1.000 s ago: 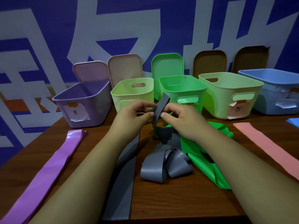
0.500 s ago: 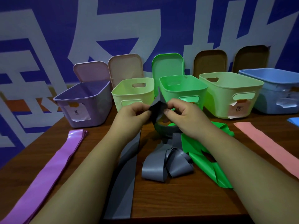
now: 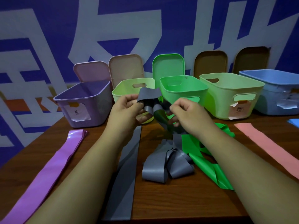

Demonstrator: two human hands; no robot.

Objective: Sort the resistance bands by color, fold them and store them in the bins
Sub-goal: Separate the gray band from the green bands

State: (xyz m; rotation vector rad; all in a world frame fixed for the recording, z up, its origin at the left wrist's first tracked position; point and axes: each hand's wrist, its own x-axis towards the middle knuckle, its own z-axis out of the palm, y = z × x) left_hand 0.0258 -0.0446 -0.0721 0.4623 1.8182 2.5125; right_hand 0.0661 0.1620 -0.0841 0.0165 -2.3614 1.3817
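Both hands hold one grey resistance band lifted in front of the bins. My left hand pinches its folded upper end, and my right hand grips the part that hangs down. The band's loose loops trail onto the wooden table. Another grey band lies flat under my left forearm. A green band is crumpled under my right arm. A purple band lies flat at the left, a pink one at the right.
Open bins line the back: purple, pale green, bright green, a larger pale green and blue. Several lids lean on the blue wall behind them. A blue band's corner shows at the right edge.
The grey band's raised end has been bent over into a fold at my left fingers. My hands have moved slightly apart and a little higher.
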